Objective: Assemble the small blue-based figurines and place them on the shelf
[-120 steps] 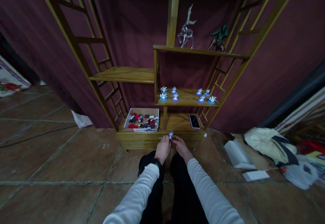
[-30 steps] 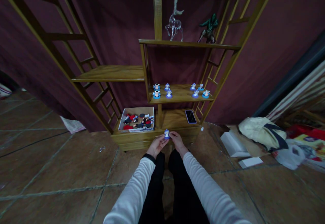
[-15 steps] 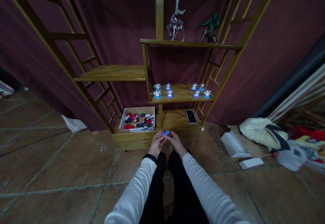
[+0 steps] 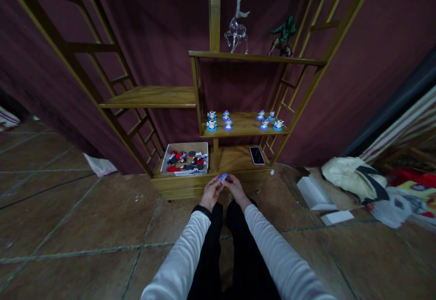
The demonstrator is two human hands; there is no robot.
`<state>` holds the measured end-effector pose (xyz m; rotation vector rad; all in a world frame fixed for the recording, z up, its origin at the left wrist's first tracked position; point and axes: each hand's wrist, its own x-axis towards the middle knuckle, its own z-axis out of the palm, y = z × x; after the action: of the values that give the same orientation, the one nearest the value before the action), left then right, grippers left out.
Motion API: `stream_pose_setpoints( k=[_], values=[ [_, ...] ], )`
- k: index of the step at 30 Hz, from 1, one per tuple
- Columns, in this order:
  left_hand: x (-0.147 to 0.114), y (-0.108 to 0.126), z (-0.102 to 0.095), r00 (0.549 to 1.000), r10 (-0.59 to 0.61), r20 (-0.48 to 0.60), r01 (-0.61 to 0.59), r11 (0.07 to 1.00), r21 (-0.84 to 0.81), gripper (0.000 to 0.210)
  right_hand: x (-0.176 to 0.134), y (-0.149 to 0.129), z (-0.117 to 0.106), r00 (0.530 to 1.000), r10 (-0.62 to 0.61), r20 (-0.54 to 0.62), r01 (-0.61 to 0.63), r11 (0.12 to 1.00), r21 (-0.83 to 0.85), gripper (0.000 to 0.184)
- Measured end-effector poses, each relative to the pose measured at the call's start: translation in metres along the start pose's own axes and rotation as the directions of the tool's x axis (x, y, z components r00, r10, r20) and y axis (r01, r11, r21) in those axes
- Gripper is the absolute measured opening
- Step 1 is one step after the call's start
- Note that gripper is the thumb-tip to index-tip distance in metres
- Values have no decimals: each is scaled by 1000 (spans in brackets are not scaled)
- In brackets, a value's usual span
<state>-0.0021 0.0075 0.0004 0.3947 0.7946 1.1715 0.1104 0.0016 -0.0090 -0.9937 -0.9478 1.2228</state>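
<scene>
A small purple figurine (image 4: 222, 177) is pinched between my two hands, just in front of the shelf unit's low base. My left hand (image 4: 212, 191) closes on its left side and my right hand (image 4: 235, 187) on its right; the fingers hide part of it. Beyond them, several purple figurines (image 4: 228, 124) and several blue-based figurines (image 4: 211, 125) stand upright on the small middle shelf (image 4: 241, 132), in a left and a right cluster. To the left of my hands, an open cardboard box (image 4: 164, 166) holds a jumble of red, black and white figurines (image 4: 189, 161).
A phone (image 4: 256, 155) lies on the base board. Higher up stand a clear deer statuette (image 4: 236, 32) and a dark green statuette (image 4: 283, 36). White boxes (image 4: 315, 193), a cream bag (image 4: 352, 177) and plastic bags (image 4: 391, 209) lie on the floor at right.
The purple figurine has turned slightly between my fingers. Both hands stay in nearly the same place, and the shelf items have not moved.
</scene>
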Motion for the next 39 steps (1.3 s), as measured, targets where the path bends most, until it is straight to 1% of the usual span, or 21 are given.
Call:
stream_pose_setpoints(
  k=[3,6,10,14,20,24,28,31,35,39],
  values=[
    [0,1,1,999,-30,-24,30,1000,1,15,2,2,0,1000,11,-8,-11,1000,-3,28],
    [1,1,2,998,-37,-48,37,999,-14,8,3,3,0,999,22,-23,-22,1000,-1,29],
    [2,1,2,997,-50,-63,48,998,-39,4,2,3,0,998,20,-67,-20,1000,-5,28],
    [1,2,4,994,-71,-78,69,997,-38,5,1,0,1,995,8,-97,-6,1000,22,26],
    [2,3,5,990,-108,-87,106,994,-32,10,-2,-4,2,996,-23,-84,20,999,-37,22],
    [4,2,3,987,-147,-66,146,989,-19,13,0,-2,0,994,-44,-98,39,998,-47,20],
    [6,2,1,980,-196,-35,196,981,-10,13,2,2,-3,995,-53,-79,48,996,-70,19],
    [6,1,1,974,-225,-21,225,974,-20,14,2,3,-4,997,-47,-64,41,996,-84,19],
    [7,2,3,974,-223,-42,221,974,-41,13,0,0,-3,997,-20,-81,13,997,-82,20],
    [6,2,4,975,-218,-49,217,976,-30,14,-1,-4,0,997,18,-81,-20,999,-25,22]
  ],
)
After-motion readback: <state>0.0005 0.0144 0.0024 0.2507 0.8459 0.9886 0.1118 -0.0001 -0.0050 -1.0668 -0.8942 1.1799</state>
